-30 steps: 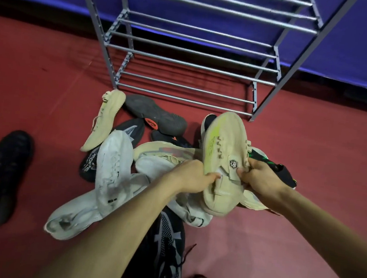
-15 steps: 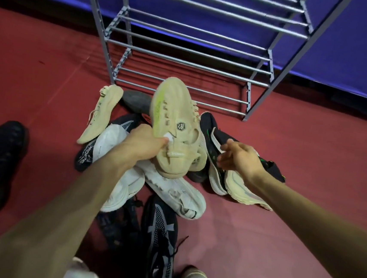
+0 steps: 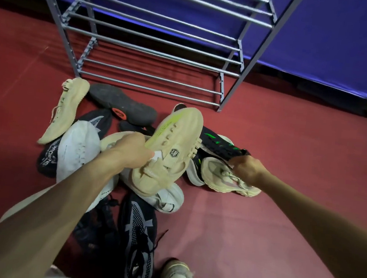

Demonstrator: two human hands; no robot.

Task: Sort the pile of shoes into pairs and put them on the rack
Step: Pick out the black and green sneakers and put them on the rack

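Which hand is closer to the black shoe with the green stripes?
The right hand. Its fingers are at that black shoe with green stripes, at the near end. The left hand is farther left, holding the beige shoe up over the pile.

The floor (image 3: pixel 260 213) is dull red, the wall (image 3: pixel 333 41) behind it deep blue. The rack (image 3: pixel 155 53) is grey metal. The raised shoe (image 3: pixel 173 142) is cream with a lime-yellow streak along its side and a small dark hexagonal badge. A slimmer cream shoe (image 3: pixel 64 111) lies at left. One upturned sole (image 3: pixel 123 106) is charcoal with an orange spot. The white shoe (image 3: pixel 78 149) is plain; beside it a black shoe (image 3: pixel 48 159) carries white lettering. The black shoe at right (image 3: pixel 220 144) has bright green stripes, and the nearest black one (image 3: pixel 140 231) a grey mesh pattern.
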